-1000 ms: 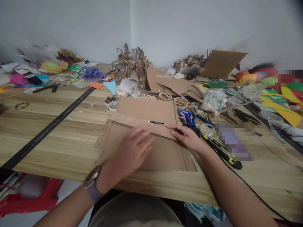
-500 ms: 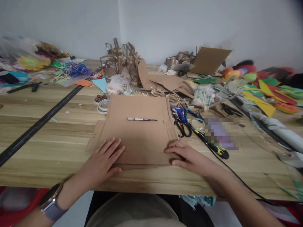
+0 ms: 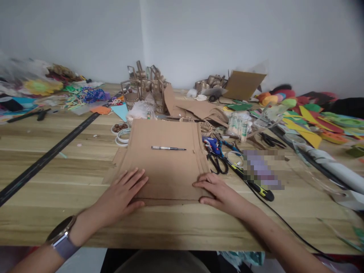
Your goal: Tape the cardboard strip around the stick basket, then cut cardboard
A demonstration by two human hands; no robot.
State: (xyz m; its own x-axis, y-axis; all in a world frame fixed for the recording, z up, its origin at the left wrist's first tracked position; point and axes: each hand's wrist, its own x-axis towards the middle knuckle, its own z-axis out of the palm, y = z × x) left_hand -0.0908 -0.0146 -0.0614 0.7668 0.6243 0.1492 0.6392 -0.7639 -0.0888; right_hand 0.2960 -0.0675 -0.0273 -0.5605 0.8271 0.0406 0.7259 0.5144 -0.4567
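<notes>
A stack of brown cardboard sheets [image 3: 167, 174] lies flat on the wooden table in front of me. On the top sheet rests a pen [image 3: 168, 148] with a black end, lying crosswise. My left hand [image 3: 126, 191] is spread flat over the stack's near left corner, its fingers apart. At the near right corner, my right hand [image 3: 216, 191] lies on the cardboard edge with fingers stretched out and the thumb at the near edge. Neither hand grips anything; the pen is apart from both.
Right of the cardboard lie black-handled scissors [image 3: 217, 162], a blue glue gun [image 3: 211, 145] and a yellow-black utility knife [image 3: 263, 190] by a black cable. Left are rolls of white tape [image 3: 123, 137] and a bowl of brown beads [image 3: 119, 128]. Small woven baskets [image 3: 146, 89] stand behind.
The camera view has tilted up a little, so the table appears lower. Both hands stay on the cardboard in nearly the same place, and the pen has not moved on it.
</notes>
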